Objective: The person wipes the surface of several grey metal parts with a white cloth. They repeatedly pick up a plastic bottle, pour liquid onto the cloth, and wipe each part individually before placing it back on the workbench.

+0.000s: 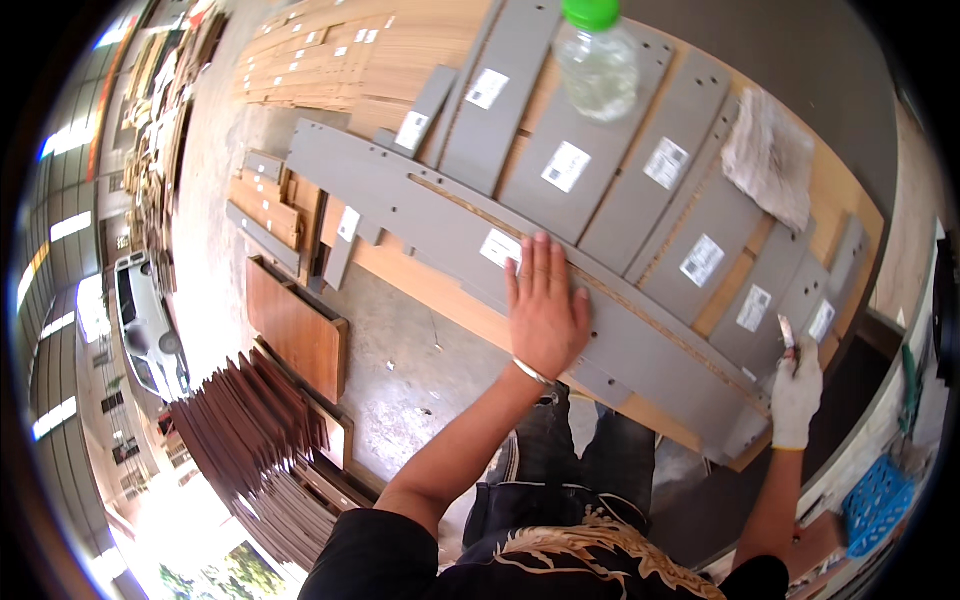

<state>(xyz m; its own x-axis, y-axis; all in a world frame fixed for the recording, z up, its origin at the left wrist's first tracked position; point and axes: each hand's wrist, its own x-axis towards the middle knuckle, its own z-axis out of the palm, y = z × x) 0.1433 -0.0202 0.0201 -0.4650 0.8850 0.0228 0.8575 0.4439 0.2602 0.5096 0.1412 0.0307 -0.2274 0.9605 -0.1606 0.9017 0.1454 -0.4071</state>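
Pressing flat with fingers spread, the bare left hand [545, 315] steadies the long grey panel [480, 235] lying across the counter [500, 325], while at its right end the gloved right hand [797, 395] clamps a small tool [786, 335], seemingly trimming the edge.

The wooden tabletop [455, 290] carries grey labelled boards [620, 190], a clear plastic bottle [598, 60] far off, and a crumpled rag [768, 155] right.

free: long grey panel [440, 215] left end | blocked: bottle [597, 55], rag [768, 155] behind
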